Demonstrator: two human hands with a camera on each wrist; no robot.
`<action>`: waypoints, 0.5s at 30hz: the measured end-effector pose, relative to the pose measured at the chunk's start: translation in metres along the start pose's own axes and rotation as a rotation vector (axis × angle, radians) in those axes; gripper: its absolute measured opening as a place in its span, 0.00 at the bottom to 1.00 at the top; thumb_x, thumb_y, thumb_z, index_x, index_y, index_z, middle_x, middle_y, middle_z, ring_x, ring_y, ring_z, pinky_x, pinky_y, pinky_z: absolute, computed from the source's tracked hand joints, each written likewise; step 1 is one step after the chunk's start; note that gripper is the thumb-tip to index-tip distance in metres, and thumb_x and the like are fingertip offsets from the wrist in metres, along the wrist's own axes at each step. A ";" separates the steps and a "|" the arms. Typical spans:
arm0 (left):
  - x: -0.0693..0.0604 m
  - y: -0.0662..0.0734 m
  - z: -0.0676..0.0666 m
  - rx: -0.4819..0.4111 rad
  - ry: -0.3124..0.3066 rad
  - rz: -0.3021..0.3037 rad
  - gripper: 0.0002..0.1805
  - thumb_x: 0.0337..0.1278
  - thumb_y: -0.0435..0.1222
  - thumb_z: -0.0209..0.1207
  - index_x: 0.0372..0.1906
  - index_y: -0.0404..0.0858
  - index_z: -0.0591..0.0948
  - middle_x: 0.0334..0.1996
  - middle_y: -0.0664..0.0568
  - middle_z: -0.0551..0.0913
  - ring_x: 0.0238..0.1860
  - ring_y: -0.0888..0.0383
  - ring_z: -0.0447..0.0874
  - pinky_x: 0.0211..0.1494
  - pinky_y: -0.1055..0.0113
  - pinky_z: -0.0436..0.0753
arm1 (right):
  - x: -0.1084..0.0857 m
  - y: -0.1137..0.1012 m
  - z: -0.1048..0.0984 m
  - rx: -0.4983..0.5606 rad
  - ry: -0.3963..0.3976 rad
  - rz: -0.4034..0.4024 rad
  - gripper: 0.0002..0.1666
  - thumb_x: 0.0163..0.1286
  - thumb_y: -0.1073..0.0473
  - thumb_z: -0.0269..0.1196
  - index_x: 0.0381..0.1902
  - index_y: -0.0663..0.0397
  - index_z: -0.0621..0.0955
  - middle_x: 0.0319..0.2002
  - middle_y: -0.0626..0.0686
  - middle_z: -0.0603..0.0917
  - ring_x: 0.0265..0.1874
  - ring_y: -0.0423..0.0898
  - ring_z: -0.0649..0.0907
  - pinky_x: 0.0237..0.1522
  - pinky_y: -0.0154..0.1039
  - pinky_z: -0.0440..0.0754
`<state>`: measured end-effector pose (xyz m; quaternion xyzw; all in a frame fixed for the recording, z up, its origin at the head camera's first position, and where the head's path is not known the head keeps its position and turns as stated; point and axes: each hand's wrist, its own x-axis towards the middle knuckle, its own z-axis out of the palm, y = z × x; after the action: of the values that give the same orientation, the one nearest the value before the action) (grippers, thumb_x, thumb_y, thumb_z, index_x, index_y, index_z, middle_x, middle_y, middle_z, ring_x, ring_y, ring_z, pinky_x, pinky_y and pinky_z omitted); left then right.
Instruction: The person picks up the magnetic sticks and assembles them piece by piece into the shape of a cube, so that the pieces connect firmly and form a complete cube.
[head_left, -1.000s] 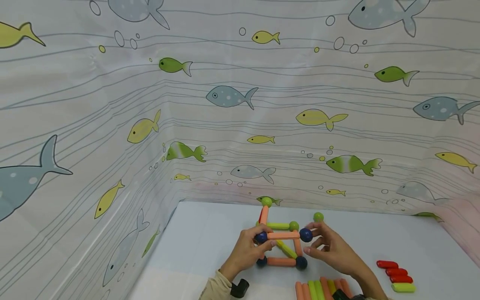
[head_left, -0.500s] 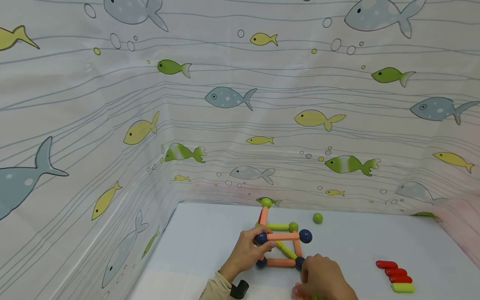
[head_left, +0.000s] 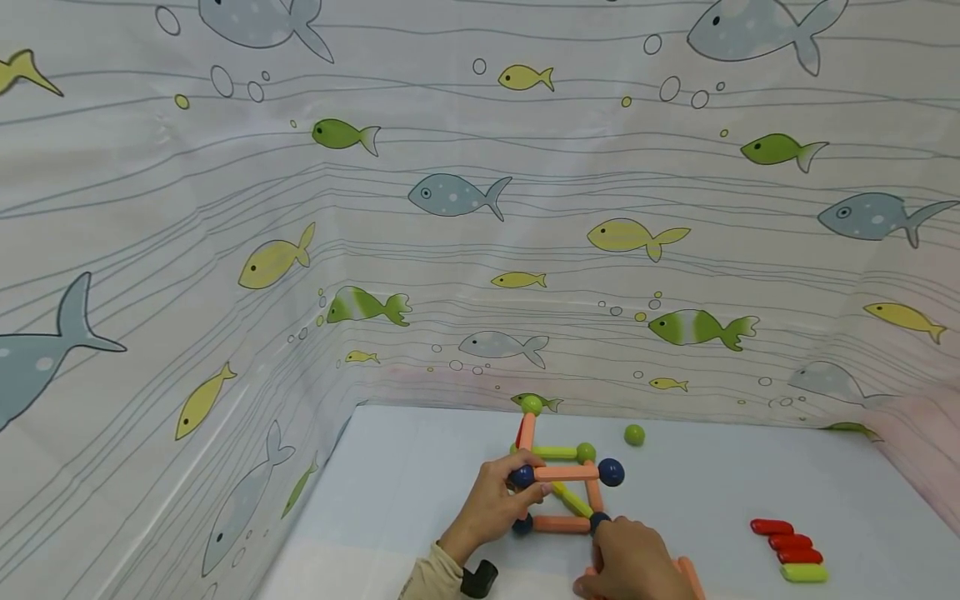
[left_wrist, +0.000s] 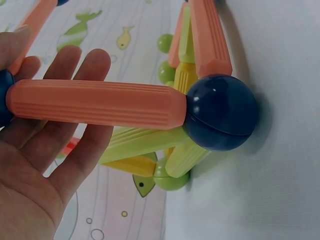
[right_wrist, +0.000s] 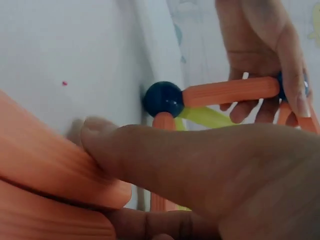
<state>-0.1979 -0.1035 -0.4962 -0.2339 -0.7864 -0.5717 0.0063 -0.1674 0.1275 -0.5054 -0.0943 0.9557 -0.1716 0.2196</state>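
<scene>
My left hand (head_left: 495,500) grips a dark blue ball (head_left: 522,477) at the upper front corner of a frame of sticks and balls. From that ball an orange stick (head_left: 566,473) runs right to another blue ball (head_left: 611,472). Below, a second orange stick (head_left: 561,524) joins two blue balls at table level. In the left wrist view the fingers lie behind an upright orange stick (left_wrist: 100,104). My right hand (head_left: 637,560) is low over the stick row, right of the frame; in the right wrist view its thumb (right_wrist: 145,147) and fingers pinch the end of an orange stick (right_wrist: 60,155).
A loose green ball (head_left: 634,435) lies behind the frame to the right. Several red sticks (head_left: 795,542) and one yellow-green stick (head_left: 804,572) lie at the right on the white table (head_left: 405,450). A fish-print sheet (head_left: 570,317) stands behind and at the sides.
My right hand has come down from beside the upper right blue ball to the stick row in front. My left hand stays on its ball, and the frame has barely moved.
</scene>
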 end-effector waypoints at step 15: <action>0.000 -0.001 0.001 -0.003 0.000 0.017 0.10 0.70 0.39 0.68 0.52 0.44 0.84 0.33 0.47 0.88 0.25 0.70 0.81 0.25 0.70 0.84 | -0.001 0.042 -0.043 0.611 0.159 -0.432 0.18 0.79 0.55 0.65 0.53 0.65 0.76 0.42 0.57 0.87 0.25 0.47 0.88 0.27 0.44 0.87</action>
<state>-0.1981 -0.1032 -0.4972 -0.2404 -0.7836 -0.5728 0.0109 -0.1907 0.1784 -0.4843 -0.2101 0.8328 -0.4975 0.1217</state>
